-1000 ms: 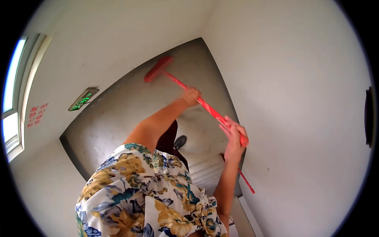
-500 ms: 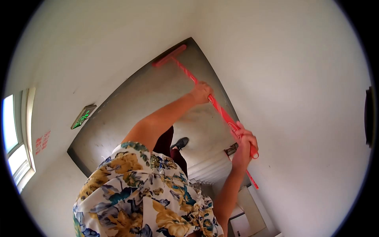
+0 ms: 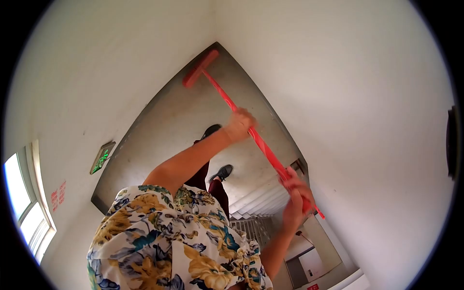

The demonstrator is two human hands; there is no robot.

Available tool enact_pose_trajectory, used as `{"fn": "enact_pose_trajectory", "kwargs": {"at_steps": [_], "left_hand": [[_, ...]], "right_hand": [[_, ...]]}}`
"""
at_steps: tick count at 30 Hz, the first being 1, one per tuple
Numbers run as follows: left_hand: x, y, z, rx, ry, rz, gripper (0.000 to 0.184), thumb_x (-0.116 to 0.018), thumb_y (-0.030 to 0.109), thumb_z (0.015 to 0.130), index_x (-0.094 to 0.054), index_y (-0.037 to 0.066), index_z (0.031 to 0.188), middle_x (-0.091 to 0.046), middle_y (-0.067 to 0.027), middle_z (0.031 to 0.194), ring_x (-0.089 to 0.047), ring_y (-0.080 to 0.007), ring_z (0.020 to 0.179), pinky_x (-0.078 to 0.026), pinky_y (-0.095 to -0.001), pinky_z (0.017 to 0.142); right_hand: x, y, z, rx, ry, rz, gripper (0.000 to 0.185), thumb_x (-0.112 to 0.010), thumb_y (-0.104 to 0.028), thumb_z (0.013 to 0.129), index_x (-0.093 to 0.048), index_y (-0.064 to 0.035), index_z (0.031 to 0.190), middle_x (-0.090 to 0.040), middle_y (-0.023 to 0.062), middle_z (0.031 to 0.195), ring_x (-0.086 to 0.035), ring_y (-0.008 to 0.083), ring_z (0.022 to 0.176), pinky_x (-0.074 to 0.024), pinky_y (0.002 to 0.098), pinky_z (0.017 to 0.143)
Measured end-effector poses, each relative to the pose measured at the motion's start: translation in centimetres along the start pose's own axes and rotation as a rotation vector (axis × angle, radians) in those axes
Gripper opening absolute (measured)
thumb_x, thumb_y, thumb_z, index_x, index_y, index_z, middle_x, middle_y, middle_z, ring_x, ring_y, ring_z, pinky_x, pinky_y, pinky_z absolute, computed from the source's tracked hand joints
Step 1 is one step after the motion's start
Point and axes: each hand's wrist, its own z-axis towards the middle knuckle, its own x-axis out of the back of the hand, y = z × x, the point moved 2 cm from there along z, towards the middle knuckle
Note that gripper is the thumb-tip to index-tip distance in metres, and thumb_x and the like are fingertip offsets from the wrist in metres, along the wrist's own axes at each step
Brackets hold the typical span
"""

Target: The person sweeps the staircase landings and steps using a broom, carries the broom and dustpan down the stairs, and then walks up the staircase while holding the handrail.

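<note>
The left hand (image 3: 240, 124) was clamped around the red broom (image 3: 265, 148) partway along its handle, and the right hand (image 3: 297, 194), slightly blurred, was wrapped around it near the top end. The broom slanted away from the body, its head (image 3: 200, 68) at the grey floor (image 3: 159, 140) near the corner between two pale walls (image 3: 357, 121). Dark shoes (image 3: 223, 172) stood below, with steps (image 3: 263, 195) beside them.

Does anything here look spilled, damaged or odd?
Nothing much stands out. No spill shows on the floor, and the broom seems intact, though blurred. A dark speck breaks the pale wall above the green sign.
</note>
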Motion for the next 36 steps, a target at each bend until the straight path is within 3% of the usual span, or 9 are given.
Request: {"fn": "enact_pose_trajectory", "kwargs": {"at_steps": [2,7,11,13,15,19,25,29,36], "left_hand": [[-0.9,-2.7,0.9,0.007,0.079,0.057,0.011,-0.067,0.014,0.057,-0.057,0.013,0.063,-0.058,-0.0066,0.068,-0.055,-0.0284,0.073,-0.042,-0.0385,0.072],[-7.4,-4.3,2.0,-0.038,-0.120,0.030,0.013,-0.068,0.020,0.053,-0.060,0.013,0.060,-0.059,-0.0081,0.068,-0.058,-0.0277,0.077,-0.043,-0.0395,0.071],[-11.5,4.3,0.3,-0.138,-0.249,0.046,0.012,-0.066,0.023,0.057,-0.060,0.013,0.057,-0.059,-0.0082,0.063,-0.059,-0.0270,0.067,-0.044,-0.0411,0.063],[-14.8,7.9,-1.1,-0.248,-0.207,-0.137,0.011,-0.066,0.022,0.057,-0.060,0.012,0.057,-0.059,-0.0080,0.060,-0.060,-0.0281,0.065,-0.044,-0.0411,0.059],[-14.3,11.5,-1.5,-0.280,-0.436,-0.215,0.011,-0.066,0.021,0.059,-0.060,0.011,0.057,-0.059,-0.0089,0.060,-0.060,-0.0291,0.064,-0.044,-0.0415,0.057],[-12.2,14.8,-2.5,-0.362,-0.523,-0.270,0.012,-0.066,0.020,0.059,-0.060,0.010,0.057,-0.059,-0.0098,0.060,-0.060,-0.0301,0.064,-0.044,-0.0418,0.059],[-5.7,10.5,-5.6,-0.069,-0.063,-0.323,0.016,-0.066,0.022,0.067,-0.056,0.012,0.059,-0.051,-0.0067,0.061,-0.053,-0.0269,0.067,-0.041,-0.0395,0.067],[-2.8,4.5,-9.0,0.171,-0.085,-0.123,0.014,-0.066,0.017,0.067,-0.056,0.011,0.060,-0.054,-0.0074,0.063,-0.054,-0.0280,0.069,-0.042,-0.0398,0.069],[-2.3,-6.0,-14.0,0.372,-0.076,-0.018,0.010,-0.066,0.018,0.073,-0.063,0.008,0.070,-0.059,-0.0097,0.074,-0.054,-0.0308,0.074,-0.043,-0.0419,0.069]], "right_hand": [[-0.6,2.2,1.8,0.015,-0.055,-0.006,0.009,-0.049,-0.003,0.082,-0.050,-0.0001,0.074,-0.058,0.0168,0.087,-0.054,0.0399,0.104,-0.0514,0.0492,0.082],[-0.4,3.2,0.9,-0.152,0.199,0.050,0.010,-0.049,-0.008,0.086,-0.053,-0.0011,0.081,-0.057,0.0141,0.093,-0.052,0.0361,0.109,-0.0505,0.0465,0.084],[3.2,0.5,-5.2,-0.195,0.399,-0.041,0.013,-0.048,-0.011,0.088,-0.054,0.0001,0.083,-0.058,0.0128,0.094,-0.053,0.0345,0.110,-0.0510,0.0431,0.085],[4.0,-1.3,-7.9,-0.218,0.455,-0.079,0.014,-0.047,-0.012,0.088,-0.054,-0.0001,0.084,-0.058,0.0125,0.094,-0.053,0.0345,0.110,-0.0512,0.0424,0.084],[4.4,-3.3,-10.2,-0.200,0.614,-0.146,0.014,-0.048,-0.012,0.086,-0.050,-0.0022,0.076,-0.057,0.0157,0.090,-0.053,0.0384,0.107,-0.0534,0.0434,0.081],[4.4,-5.7,-13.1,-0.196,0.689,-0.208,0.016,-0.051,-0.015,0.085,-0.049,-0.0029,0.074,-0.057,0.0164,0.087,-0.052,0.0415,0.106,-0.0543,0.0445,0.079],[4.9,-5.3,-10.5,-0.096,0.264,-0.179,0.017,-0.054,-0.015,0.082,-0.051,-0.0004,0.074,-0.059,0.0197,0.086,-0.051,0.0473,0.105,-0.0551,0.0486,0.073],[2.3,-0.2,-6.7,-0.178,-0.017,0.093,0.008,-0.057,-0.005,0.081,-0.056,0.0017,0.076,-0.063,0.0183,0.088,-0.053,0.0436,0.104,-0.0405,0.0522,0.091],[-5.4,8.3,-5.0,-0.226,-0.246,0.155,0.005,-0.052,0.004,0.084,-0.053,-0.0006,0.081,-0.061,0.0105,0.097,-0.050,0.0307,0.115,-0.0355,0.0398,0.097]]}}
